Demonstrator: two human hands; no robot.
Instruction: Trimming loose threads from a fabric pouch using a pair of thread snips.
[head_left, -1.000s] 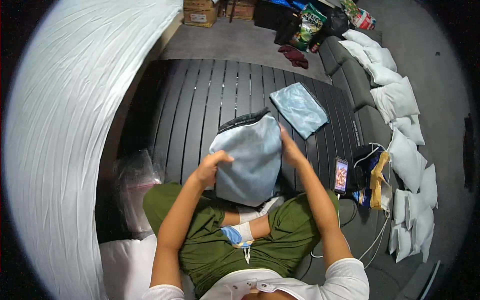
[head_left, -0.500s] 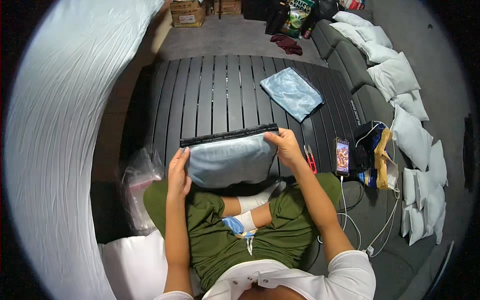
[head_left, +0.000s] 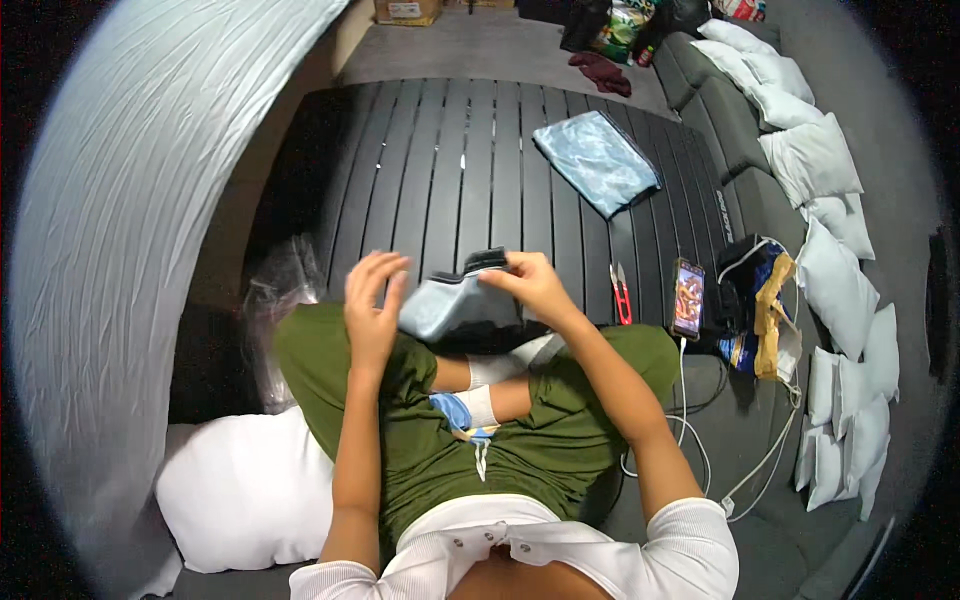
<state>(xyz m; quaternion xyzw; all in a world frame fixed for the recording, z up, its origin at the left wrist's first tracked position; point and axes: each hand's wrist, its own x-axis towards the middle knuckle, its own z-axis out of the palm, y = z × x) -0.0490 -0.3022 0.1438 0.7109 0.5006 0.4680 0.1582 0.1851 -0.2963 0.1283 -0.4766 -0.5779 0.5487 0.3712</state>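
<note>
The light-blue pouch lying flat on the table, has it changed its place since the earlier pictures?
No. The pouch lies across the same slats of the black table, toward its far right corner; only the view shifted.

Pale lettering (head_left: 726, 213) — on the black table (head_left: 480, 180).

My right hand (head_left: 522, 284) holds a blue pouch (head_left: 438, 308)

With thumb and fingers I pinch its black edge, and the pouch is bent in front of my crossed legs (head_left: 565, 425). My left hand (head_left: 374, 302) is spread just beside it; I cannot tell if it touches. On the dark slatted tabletop (head_left: 425, 170) a second pouch (head_left: 598, 160) lies flat. Nearer to me are red-handled snips (head_left: 623, 300) and a lit phone (head_left: 689, 300).
</note>
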